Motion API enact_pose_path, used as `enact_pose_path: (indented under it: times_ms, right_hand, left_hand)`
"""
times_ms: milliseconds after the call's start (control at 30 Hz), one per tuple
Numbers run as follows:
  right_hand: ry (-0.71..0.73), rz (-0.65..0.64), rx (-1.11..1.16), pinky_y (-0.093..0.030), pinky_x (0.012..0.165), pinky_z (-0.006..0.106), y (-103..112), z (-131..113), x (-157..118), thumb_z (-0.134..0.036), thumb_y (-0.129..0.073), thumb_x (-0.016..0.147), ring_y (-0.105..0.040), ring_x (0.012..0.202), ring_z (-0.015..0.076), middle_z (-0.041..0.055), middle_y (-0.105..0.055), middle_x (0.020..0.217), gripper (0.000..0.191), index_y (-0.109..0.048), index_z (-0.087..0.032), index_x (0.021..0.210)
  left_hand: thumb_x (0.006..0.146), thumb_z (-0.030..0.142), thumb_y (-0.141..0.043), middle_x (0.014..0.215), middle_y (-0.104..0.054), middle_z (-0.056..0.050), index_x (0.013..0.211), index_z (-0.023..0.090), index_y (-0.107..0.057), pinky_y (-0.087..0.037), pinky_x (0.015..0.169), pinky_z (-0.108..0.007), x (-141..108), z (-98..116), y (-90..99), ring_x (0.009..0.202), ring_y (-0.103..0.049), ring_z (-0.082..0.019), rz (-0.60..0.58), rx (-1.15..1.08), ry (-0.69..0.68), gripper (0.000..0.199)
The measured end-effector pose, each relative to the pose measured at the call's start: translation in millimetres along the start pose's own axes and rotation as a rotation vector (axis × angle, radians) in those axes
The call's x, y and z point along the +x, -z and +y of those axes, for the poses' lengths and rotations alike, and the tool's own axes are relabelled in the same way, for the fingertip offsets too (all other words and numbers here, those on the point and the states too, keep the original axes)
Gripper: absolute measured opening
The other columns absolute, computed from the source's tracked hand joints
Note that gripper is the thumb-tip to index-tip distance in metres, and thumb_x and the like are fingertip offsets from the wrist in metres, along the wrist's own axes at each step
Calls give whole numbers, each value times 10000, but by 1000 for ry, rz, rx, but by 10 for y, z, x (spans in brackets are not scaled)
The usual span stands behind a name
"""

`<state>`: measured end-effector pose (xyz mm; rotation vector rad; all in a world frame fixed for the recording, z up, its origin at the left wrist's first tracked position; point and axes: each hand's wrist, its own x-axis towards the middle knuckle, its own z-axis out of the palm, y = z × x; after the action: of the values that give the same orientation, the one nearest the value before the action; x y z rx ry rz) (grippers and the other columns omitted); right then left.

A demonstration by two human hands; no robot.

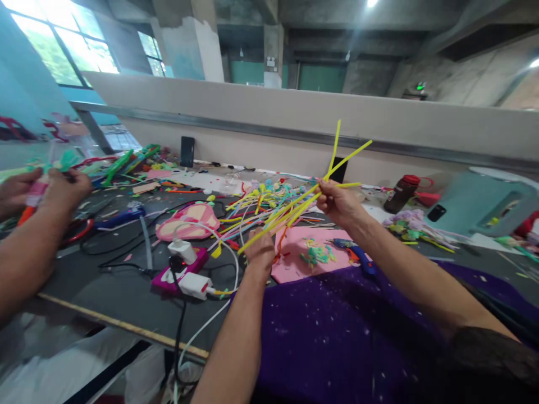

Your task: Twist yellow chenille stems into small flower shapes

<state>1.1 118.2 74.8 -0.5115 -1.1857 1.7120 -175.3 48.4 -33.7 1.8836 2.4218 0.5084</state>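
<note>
Yellow fuzzy pipe cleaners (290,209) stretch slantwise between my two hands. My right hand (337,203) pinches the bundle near its upper end, where several tips fan out beyond the fingers. Lower down, my left hand (260,251) is closed around the other end, its fingers partly hidden; one tip sticks out past it. Behind and below lies a loose pile of coloured pipe cleaners (269,196). Under my hands is a pink sheet (290,238) with a heap of small green and yellow clippings (316,252). A blue glue gun (356,252) rests at its right edge.
Left of my hands are a magenta power strip (181,272) with plugs and trailing cables, and a pink patterned pad (189,220). Another person's hands (63,188) work at far left. A dark bottle (402,193) and a teal bin (475,202) stand right. Purple cloth (315,336) covers the front.
</note>
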Motion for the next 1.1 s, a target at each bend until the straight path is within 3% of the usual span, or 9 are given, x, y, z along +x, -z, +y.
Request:
enact_pose_path:
  times_ms: [67, 167, 400, 633, 767, 833, 900, 1100]
  right_hand:
    - [-76, 2, 27, -300, 352, 124, 131, 39, -237, -226, -573, 743, -393, 412, 21, -46, -498, 593, 107, -488, -162, 744]
    - [-194, 29, 22, -265, 321, 135, 369, 105, -664, -269, -569, 742, -348, 381, 26, -35, -500, 585, 129, -499, -161, 751]
    - [-257, 128, 43, -237, 305, 139, 909, 206, -1499, -259, -592, 726, -325, 361, 21, -38, -490, 561, 123, -520, -160, 726]
    - [-360, 74, 46, -259, 301, 147, 1072, 539, -1640, -275, -594, 716, -362, 361, 33, -21, -524, 568, 148, -513, -152, 720]
    - [-355, 46, 22, -278, 290, 147, 1047, 589, -1633, -284, -598, 709, -385, 357, 37, -18, -543, 567, 161, -514, -147, 708]
    - [-338, 43, 26, -283, 288, 145, 1043, 587, -1644, -284, -596, 710, -393, 356, 35, -14, -551, 574, 163, -516, -143, 704]
    - [-326, 42, 26, -283, 287, 144, 1044, 585, -1659, -283, -593, 714, -391, 351, 32, -11, -556, 581, 162, -519, -139, 705]
    - [-316, 52, 3, -286, 285, 152, 1044, 593, -1677, -301, -600, 711, -393, 340, 34, -24, -551, 564, 178, -515, -145, 723]
  left_hand:
    - [818, 208, -342, 949, -583, -151, 963, 151, -636, -453, 657, -339, 12, -20, -17, 917, -542, -269, 66, 54, 66, 332]
    - [812, 150, -306, 965, -575, -136, 981, 179, -632, -454, 657, -343, 41, -40, -75, 914, -543, -262, 117, 108, 30, 368]
    - [799, 130, -343, 971, -573, -129, 956, 143, -633, -437, 679, -360, 98, -50, -96, 930, -518, -266, 117, 136, 105, 330]
    - [823, 157, -356, 942, -575, -79, 988, 129, -605, -412, 688, -333, 9, 2, 81, 862, -492, -204, 142, 200, 91, 299]
    - [859, 234, -308, 1098, -517, -104, 1129, 154, -541, -383, 789, -375, -135, 146, 162, 1021, -416, -262, 230, 248, 23, 365]
    - [858, 266, -316, 1144, -499, -87, 1161, 199, -524, -355, 856, -370, -237, 285, 166, 1072, -385, -255, 268, 251, -44, 374]
    - [847, 278, -348, 1123, -524, -76, 1135, 205, -549, -333, 902, -348, -335, 466, 132, 1058, -407, -230, 284, 179, -213, 359]
    - [813, 294, -455, 1108, -562, -33, 1078, 279, -591, -319, 920, -321, -399, 1030, -104, 1068, -427, -178, -107, 67, -771, 298]
